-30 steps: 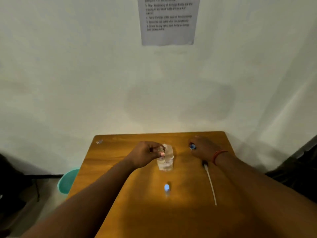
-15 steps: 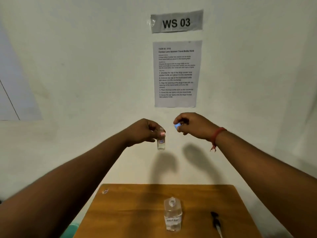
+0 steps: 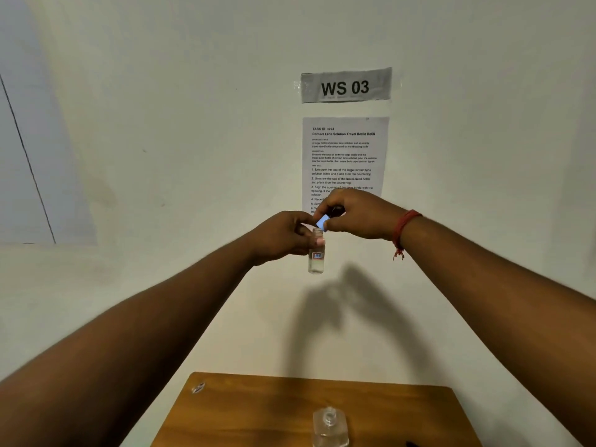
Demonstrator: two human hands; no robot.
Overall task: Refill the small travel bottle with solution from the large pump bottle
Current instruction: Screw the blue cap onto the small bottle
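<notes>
Held up in front of the wall, well above the table [image 3: 245, 411]: the vial [image 3: 316, 253], upright, pinched near its neck by the left hand [image 3: 283, 237], fingers and thumb curled round the glass. Gripped high, probably so the threaded mouth stays steady and the clear body stays in sight. A little clear liquid low in the vial, under a small red and blue label.

Just above the vial's mouth and a shade to its right: the cap [image 3: 322, 222], pale blue, pinched in the fingertips of the right hand [image 3: 361, 216]. Tilted, not yet seated on the mouth; touching the rim or just clear of it, hard to say. Held that way, presumably, to line it up with the thread before turning. Judged from this: filling done or nearly so, capping the step in hand.

Far below the vial, on the table near the lower edge of view: the big bottle [image 3: 330, 429], clear, upright, its neck open and no pump on it. Set down there, likely to free both hands for the capping. Right of that bottle, at the frame's bottom edge, a dark tip of something, too little showing to name.

Behind the vial on the wall: a printed sheet [image 3: 345, 150], partly hidden by the right hand, and above it a sign [image 3: 346, 85] reading WS 03.
</notes>
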